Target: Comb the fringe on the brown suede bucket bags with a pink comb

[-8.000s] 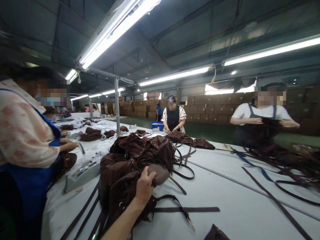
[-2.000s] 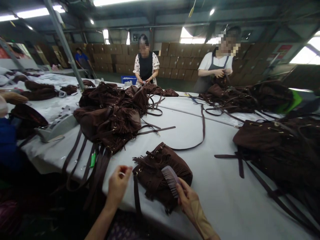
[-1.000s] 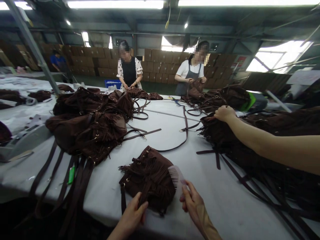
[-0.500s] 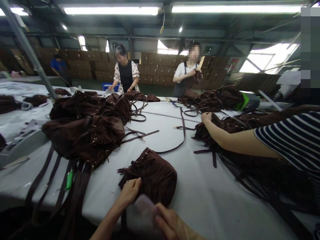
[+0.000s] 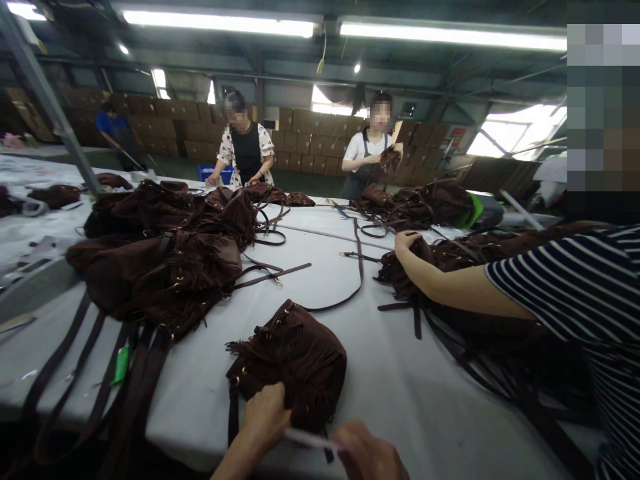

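A small dark brown fringed suede bag [image 5: 293,360] lies on the white table [image 5: 380,393] right in front of me. My left hand [image 5: 264,419] rests closed on the bag's near edge, gripping the suede. My right hand [image 5: 367,453] is at the bottom edge, closed on a pale comb [image 5: 307,439] that points left toward my left hand. The comb is seen edge-on and blurred.
A heap of brown bags [image 5: 160,260] with long straps lies at the left, a green lighter [image 5: 120,364] beside the straps. A person in a striped shirt [image 5: 565,287] reaches over more bags at the right. Two workers [image 5: 245,150] stand across the table. Cardboard boxes line the back wall.
My right hand has brought the comb down from beside the bag to the near edge. My left hand has closed on the bag's edge. The striped-sleeved person leaned further in.
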`<state>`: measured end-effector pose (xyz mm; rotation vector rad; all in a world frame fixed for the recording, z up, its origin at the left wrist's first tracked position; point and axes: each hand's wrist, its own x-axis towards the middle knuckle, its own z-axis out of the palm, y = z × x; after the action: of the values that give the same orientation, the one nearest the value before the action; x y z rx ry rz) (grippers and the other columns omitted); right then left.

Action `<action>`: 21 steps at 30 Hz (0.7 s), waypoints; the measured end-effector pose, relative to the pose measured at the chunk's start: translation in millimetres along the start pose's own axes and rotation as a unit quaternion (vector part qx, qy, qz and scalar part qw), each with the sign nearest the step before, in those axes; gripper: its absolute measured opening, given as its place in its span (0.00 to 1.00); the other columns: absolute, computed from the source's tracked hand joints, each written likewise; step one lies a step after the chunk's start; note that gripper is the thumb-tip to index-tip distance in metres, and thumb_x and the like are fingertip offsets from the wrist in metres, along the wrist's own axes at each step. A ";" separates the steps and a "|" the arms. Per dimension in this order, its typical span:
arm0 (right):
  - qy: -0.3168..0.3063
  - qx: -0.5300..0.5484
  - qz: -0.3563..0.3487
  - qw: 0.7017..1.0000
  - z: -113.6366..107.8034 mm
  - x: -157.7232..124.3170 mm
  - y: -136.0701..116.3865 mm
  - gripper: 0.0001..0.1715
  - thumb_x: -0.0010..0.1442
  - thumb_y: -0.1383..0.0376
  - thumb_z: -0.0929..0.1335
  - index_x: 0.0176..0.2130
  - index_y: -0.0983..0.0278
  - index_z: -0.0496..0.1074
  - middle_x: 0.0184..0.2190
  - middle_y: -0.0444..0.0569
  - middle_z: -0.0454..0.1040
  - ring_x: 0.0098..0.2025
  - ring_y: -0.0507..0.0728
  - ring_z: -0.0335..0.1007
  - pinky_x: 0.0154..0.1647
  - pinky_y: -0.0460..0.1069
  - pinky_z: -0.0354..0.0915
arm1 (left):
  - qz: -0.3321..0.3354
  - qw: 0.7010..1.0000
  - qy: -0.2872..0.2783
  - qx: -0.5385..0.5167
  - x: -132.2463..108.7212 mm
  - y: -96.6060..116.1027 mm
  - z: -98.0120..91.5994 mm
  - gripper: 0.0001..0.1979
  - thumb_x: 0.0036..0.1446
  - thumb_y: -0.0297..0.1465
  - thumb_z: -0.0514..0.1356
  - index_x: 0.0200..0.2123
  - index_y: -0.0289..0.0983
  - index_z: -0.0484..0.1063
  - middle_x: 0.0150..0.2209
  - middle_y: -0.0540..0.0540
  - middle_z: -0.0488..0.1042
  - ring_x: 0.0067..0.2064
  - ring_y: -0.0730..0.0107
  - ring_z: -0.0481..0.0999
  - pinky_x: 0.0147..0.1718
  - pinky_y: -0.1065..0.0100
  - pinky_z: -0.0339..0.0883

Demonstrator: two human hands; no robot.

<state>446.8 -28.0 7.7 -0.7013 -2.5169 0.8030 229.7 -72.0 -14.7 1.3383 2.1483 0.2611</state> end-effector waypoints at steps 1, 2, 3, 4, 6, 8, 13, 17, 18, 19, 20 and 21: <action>0.027 0.008 0.046 0.999 -3.0 7.3 -1.6 0.23 0.70 0.57 0.53 0.47 0.58 0.72 0.34 0.53 0.79 0.35 0.59 0.77 0.36 0.50 0.71 | 0.005 1.000 -0.005 0.002 0.7 -3.5 3.8 0.18 0.58 0.42 0.53 0.41 0.34 0.72 0.44 0.30 0.78 0.49 0.39 0.77 0.44 0.51 0.68; 0.048 0.019 0.087 0.995 -4.2 15.2 -2.4 0.23 0.70 0.58 0.53 0.51 0.60 0.70 0.38 0.55 0.80 0.38 0.60 0.77 0.38 0.51 0.71 | 0.011 1.000 -0.008 -0.003 1.7 -7.5 7.2 0.17 0.59 0.41 0.52 0.40 0.34 0.72 0.44 0.31 0.78 0.49 0.40 0.77 0.44 0.51 0.68; 0.063 0.031 0.119 0.990 -3.8 23.3 -2.4 0.24 0.70 0.59 0.53 0.55 0.62 0.67 0.43 0.57 0.79 0.41 0.60 0.78 0.40 0.51 0.72 | 0.022 1.000 -0.015 -0.015 2.7 -11.6 10.1 0.16 0.59 0.40 0.51 0.39 0.35 0.73 0.43 0.31 0.78 0.48 0.42 0.77 0.44 0.53 0.68; 0.069 0.042 0.141 0.987 -2.3 31.4 -1.5 0.25 0.69 0.59 0.54 0.59 0.64 0.64 0.47 0.58 0.78 0.44 0.61 0.77 0.43 0.52 0.72 | 0.042 0.998 -0.019 -0.040 3.5 -15.5 12.4 0.16 0.60 0.38 0.50 0.38 0.35 0.73 0.43 0.33 0.78 0.48 0.45 0.78 0.45 0.54 0.68; 0.059 0.053 0.144 0.986 2.4 46.2 1.4 0.27 0.68 0.59 0.54 0.61 0.66 0.63 0.50 0.59 0.77 0.46 0.63 0.77 0.46 0.55 0.73 | 0.107 0.987 -0.013 -0.123 3.7 -21.9 15.4 0.16 0.60 0.36 0.49 0.38 0.35 0.73 0.42 0.35 0.78 0.47 0.52 0.77 0.46 0.58 0.67; 0.060 0.044 0.138 0.988 6.5 58.4 3.9 0.28 0.68 0.60 0.54 0.60 0.67 0.64 0.52 0.59 0.75 0.48 0.64 0.76 0.50 0.57 0.72 | 0.162 0.961 0.001 -0.225 1.7 -26.2 16.1 0.18 0.62 0.38 0.47 0.37 0.35 0.73 0.39 0.38 0.78 0.44 0.57 0.77 0.46 0.61 0.68; 0.073 0.002 0.103 0.992 17.5 74.7 -2.4 0.29 0.68 0.64 0.52 0.63 0.68 0.60 0.59 0.59 0.69 0.58 0.61 0.69 0.61 0.56 0.65 | 0.097 0.908 -0.083 -0.398 -8.6 -30.6 8.4 0.28 0.58 0.54 0.48 0.46 0.36 0.68 0.23 0.48 0.72 0.21 0.67 0.69 0.22 0.67 0.64; -0.025 -0.024 0.089 0.995 46.1 76.0 -14.5 0.39 0.53 0.66 0.65 0.63 0.66 0.61 0.52 0.61 0.75 0.52 0.67 0.73 0.56 0.61 0.68 | 0.100 0.930 -0.057 -0.350 -15.0 -22.7 -12.8 0.24 0.60 0.51 0.46 0.38 0.38 0.69 0.21 0.50 0.69 0.19 0.69 0.66 0.18 0.69 0.58; -0.048 0.002 0.107 0.993 55.0 76.9 -17.1 0.41 0.48 0.65 0.69 0.61 0.66 0.64 0.47 0.61 0.77 0.47 0.69 0.75 0.53 0.63 0.69 | 0.116 0.945 -0.029 -0.305 -15.5 -18.0 -20.7 0.22 0.61 0.48 0.46 0.34 0.38 0.69 0.22 0.49 0.70 0.22 0.68 0.68 0.20 0.69 0.59; -0.063 0.038 0.127 0.989 63.3 78.5 -19.4 0.41 0.45 0.63 0.71 0.58 0.68 0.67 0.43 0.61 0.79 0.43 0.70 0.77 0.50 0.63 0.71 | 0.131 0.959 0.004 -0.252 -15.4 -12.3 -29.6 0.21 0.62 0.45 0.46 0.30 0.38 0.69 0.24 0.46 0.71 0.25 0.67 0.71 0.23 0.68 0.60; -0.072 0.077 0.145 0.984 70.3 80.8 -21.2 0.38 0.44 0.61 0.73 0.54 0.68 0.70 0.39 0.60 0.80 0.40 0.70 0.77 0.47 0.62 0.71 | 0.144 0.968 0.034 -0.202 -14.7 -6.1 -39.6 0.19 0.62 0.41 0.47 0.26 0.38 0.68 0.25 0.45 0.73 0.28 0.66 0.72 0.26 0.67 0.60; -0.071 0.117 0.156 0.978 75.3 83.3 -22.6 0.34 0.45 0.57 0.73 0.51 0.67 0.73 0.38 0.59 0.80 0.40 0.69 0.77 0.46 0.60 0.72 | 0.157 0.972 0.054 -0.166 -13.6 0.4 -50.7 0.19 0.62 0.39 0.48 0.24 0.38 0.68 0.26 0.44 0.74 0.30 0.65 0.72 0.28 0.67 0.60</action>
<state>334.8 -28.0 -16.6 -1.0020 -2.4084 1.2746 205.3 -76.6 31.5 1.4823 1.8635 0.7987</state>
